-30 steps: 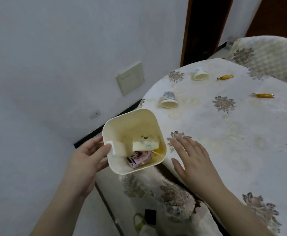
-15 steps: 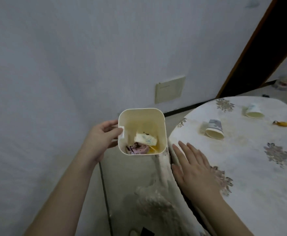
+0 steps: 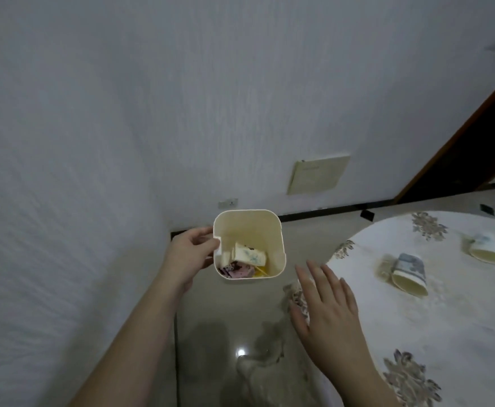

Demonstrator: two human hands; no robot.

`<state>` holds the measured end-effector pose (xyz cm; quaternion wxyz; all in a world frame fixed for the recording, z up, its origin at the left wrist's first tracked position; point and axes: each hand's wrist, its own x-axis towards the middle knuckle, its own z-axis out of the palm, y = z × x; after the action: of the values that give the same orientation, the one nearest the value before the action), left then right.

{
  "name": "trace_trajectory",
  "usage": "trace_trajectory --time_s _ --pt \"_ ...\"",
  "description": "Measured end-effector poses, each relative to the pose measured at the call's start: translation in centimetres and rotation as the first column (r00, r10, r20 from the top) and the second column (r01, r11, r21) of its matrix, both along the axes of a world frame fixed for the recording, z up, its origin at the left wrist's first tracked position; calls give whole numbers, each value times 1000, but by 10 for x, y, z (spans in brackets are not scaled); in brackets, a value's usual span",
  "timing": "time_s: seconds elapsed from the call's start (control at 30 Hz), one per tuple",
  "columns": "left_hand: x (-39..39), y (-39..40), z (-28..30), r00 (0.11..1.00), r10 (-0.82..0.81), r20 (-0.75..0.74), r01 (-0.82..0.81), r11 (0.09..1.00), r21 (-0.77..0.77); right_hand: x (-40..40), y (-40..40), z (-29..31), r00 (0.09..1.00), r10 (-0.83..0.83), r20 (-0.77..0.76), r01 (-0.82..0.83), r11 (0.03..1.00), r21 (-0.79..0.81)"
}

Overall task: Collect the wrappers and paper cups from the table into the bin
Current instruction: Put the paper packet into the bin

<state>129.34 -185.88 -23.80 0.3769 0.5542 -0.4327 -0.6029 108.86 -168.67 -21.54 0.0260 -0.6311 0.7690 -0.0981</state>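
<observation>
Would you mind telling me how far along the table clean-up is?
Partly done: the bin already holds a paper cup and wrappers. The left hand grips the bin; the right hand is open and empty. Two cups remain on the table.

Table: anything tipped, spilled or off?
Yes. Two paper cups lie tipped on their sides on the tablecloth: the nearer cup and the farther cup, mouths facing the camera. No spill is visible. The bin, held off the table by the left hand, already holds a cup and wrappers.
</observation>
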Motion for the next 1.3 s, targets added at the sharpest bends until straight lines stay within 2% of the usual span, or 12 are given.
trace_trajectory --time_s 0.13,0.43,0.6,0.8,1.0,1.3 --pt "-7 -24 3 1000 -1 -10 1 1000 -23 -4 -39 -10 999 16 33 -18 999 47" --pt "-9 -88 16 996 55 75 -48 994 -96 -28 -153 -16 995 54 78 -53 998 -23" --pt "2 -120 19 986 132 97 -123 988 -95 -36 -197 -15 990 91 106 -83 993 -79" --pt "3 -154 16 983 150 107 -144 988 -63 -40 -224 -20 990 78 117 -72 996 -54" --pt "-20 -211 13 995 66 81 -64 998 -20 -39 -253 -24 992 22 122 -17 999 -39" --pt "-55 -326 14 990 -134 35 135 991 -17 -47 -329 -8 995 -95 25 95 995 -23"
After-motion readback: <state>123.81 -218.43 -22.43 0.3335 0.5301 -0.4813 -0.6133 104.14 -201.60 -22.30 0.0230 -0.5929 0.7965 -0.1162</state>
